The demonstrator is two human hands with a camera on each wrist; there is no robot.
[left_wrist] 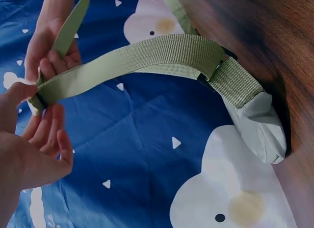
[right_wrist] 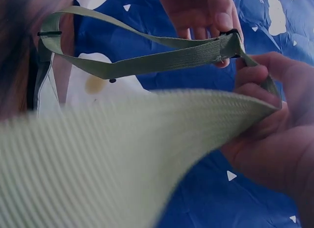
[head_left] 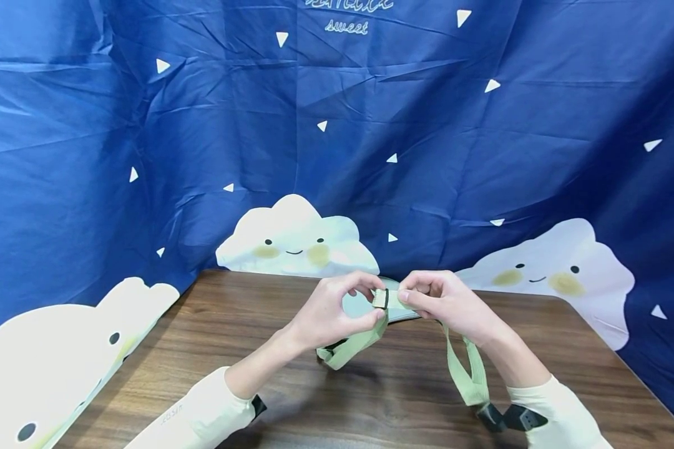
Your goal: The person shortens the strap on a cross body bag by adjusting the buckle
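Note:
A light green webbing strap [head_left: 365,343] runs between both hands above the table. My left hand [head_left: 337,308] pinches it at a small black slide adjuster [head_left: 386,299], thumb below and fingers above. Just right of the adjuster, my right hand [head_left: 449,305] pinches the strap between thumb and fingers. In the left wrist view, the strap arches to a second black adjuster [left_wrist: 211,81] and joins a pale grey-green bag [left_wrist: 262,132] on the table. Another length of strap [head_left: 468,374] loops down below the right hand. Both hands partly hide the bag in the head view.
The brown wooden table [head_left: 230,324] lies under the hands. Behind it hangs a blue cloth [head_left: 371,143] printed with white triangles and smiling clouds. A black piece [head_left: 491,416] sits at the hanging strap's lower end, beside the right sleeve [head_left: 556,411].

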